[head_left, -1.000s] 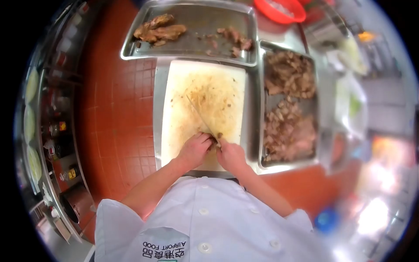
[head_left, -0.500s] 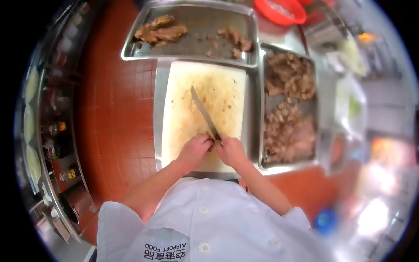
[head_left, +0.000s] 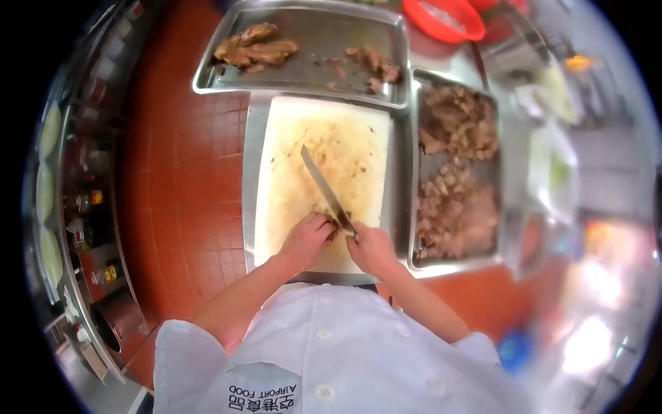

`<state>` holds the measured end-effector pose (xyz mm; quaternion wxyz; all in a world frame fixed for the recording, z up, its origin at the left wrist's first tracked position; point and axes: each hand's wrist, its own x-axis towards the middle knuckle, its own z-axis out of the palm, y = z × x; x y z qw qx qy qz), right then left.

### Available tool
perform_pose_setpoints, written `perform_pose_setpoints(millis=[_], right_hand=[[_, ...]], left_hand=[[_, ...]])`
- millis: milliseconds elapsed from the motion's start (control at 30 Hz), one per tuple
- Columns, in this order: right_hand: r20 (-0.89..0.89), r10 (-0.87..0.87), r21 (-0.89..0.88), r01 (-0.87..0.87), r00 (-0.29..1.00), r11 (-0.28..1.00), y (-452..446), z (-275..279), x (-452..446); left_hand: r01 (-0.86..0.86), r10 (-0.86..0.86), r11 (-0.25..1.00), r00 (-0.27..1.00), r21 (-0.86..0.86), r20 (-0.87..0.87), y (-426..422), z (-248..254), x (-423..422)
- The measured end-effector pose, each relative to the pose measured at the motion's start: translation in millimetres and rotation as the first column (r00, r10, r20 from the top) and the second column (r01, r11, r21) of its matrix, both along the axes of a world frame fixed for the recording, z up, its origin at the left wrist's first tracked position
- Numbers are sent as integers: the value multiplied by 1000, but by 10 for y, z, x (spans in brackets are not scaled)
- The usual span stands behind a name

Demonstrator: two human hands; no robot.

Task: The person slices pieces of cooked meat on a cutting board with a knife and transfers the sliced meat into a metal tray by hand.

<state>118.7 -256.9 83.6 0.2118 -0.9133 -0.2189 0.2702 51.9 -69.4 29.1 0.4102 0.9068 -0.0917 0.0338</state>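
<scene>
My right hand (head_left: 372, 250) is closed round the handle of a long kitchen knife (head_left: 323, 183). The blade points up and to the left over a white cutting board (head_left: 283, 138) stained brown. My left hand (head_left: 308, 237) rests on the near part of the board with its fingers curled onto a small brown piece of meat (head_left: 335, 219), mostly hidden by the fingers. The blade's heel end lies right beside the left fingertips and that piece. Small brown scraps are scattered over the board.
Behind the board, a metal tray (head_left: 310, 86) holds large meat pieces (head_left: 258, 50) and smaller bits. To the right, another tray (head_left: 414, 172) carries two heaps of cut meat (head_left: 458, 214). A red bowl (head_left: 445, 24) stands at the back. Shelves (head_left: 103, 241) line the left.
The knife has slid back toward me and slightly right with my right hand, its tip now lower on the board. My left hand has hardly moved.
</scene>
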Motion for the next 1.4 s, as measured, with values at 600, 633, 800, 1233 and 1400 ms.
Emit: perform_pose_setpoints(millis=[600, 633, 800, 1233, 1400], right_hand=[[-21, 27, -84, -29, 999, 996, -158, -8, -315], [42, 8, -52, -6, 999, 999, 3, -241, -274], [24, -6, 17, 6, 1000, 1000, 135, -86, 35], [13, -3, 5, 3, 1000, 1000, 51, -70, -75], [-75, 67, -112, -75, 995, 991, -170, 197, -313]], left_hand=[[23, -18, 996, 998, -86, 58, 22, -40, -8], [37, -33, 996, 998, -80, 59, 19, -34, -9], [-2, 7, 996, 999, -94, 51, 27, -6, 7], [-6, 6, 994, 1000, -110, -2, 26, -30, -68], [-31, 39, 992, 997, -123, 61, 5, -88, -40]])
